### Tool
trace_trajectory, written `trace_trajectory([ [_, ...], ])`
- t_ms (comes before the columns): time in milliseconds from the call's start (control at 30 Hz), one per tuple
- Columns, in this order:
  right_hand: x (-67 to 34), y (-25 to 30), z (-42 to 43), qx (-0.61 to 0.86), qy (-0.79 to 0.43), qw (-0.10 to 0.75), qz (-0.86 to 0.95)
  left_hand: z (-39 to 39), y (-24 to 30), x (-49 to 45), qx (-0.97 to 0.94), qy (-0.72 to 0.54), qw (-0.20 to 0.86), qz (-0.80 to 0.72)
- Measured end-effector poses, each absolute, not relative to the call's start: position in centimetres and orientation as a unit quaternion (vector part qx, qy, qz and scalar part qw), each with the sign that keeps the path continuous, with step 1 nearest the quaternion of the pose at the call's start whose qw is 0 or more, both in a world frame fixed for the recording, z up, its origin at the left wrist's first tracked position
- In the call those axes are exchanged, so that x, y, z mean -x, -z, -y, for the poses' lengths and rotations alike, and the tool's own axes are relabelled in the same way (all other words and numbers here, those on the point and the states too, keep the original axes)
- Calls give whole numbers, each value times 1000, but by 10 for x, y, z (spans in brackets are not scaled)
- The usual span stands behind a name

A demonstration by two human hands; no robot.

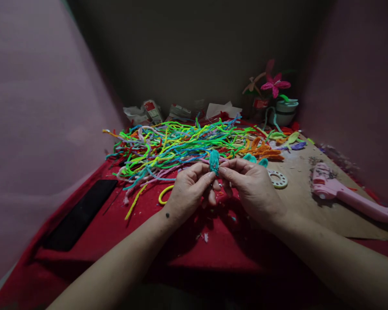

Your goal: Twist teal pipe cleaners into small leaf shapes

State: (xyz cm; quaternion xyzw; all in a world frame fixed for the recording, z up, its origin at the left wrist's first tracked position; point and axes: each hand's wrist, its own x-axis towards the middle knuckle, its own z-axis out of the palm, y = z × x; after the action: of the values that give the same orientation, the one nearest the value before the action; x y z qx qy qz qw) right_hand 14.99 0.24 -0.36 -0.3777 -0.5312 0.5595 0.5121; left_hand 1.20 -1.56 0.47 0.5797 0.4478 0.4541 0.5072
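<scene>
Between both hands, a teal fuzzy petal (214,160), apparently of pipe cleaner, stands upright. The thumb and forefinger of my left hand (190,187) pinch its lower left edge. My right hand (252,185) pinches the lower right edge with thumb and forefinger. Some of its base is hidden by the fingertips. Just behind my right hand, similar teal petals (263,162) lie partly covered. Beyond the hands spreads a big tangled heap of coloured pipe cleaners (181,144). A yellow loop (164,194) lies beside my left hand.
A black phone-like slab (80,215) lies left on the red cloth (142,245). At right, a brown board (297,211) bears a pink glue gun (345,191) and a white holed ring (280,179). Orange petals (260,150) lie behind. A potted pink flower (275,85) stands at the back right.
</scene>
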Motion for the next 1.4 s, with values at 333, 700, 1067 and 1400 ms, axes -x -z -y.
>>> trace_trajectory([
  [333, -149, 4, -2, 398, -547, 506, 536, 18, 6, -13, -646, -457, 359, -494],
  [700, -147, 6, -1, 422, -568, 480, 518, 21, 12, -12, -705, -426, 218, -523],
  [1067, -146, 6, -1, 427, -529, 489, 547, 19, 17, -9, -766, -395, 117, -494],
  [1400, -146, 3, 2, 450, -527, 464, 551, 20, 18, -11, -792, -365, 51, -486],
])
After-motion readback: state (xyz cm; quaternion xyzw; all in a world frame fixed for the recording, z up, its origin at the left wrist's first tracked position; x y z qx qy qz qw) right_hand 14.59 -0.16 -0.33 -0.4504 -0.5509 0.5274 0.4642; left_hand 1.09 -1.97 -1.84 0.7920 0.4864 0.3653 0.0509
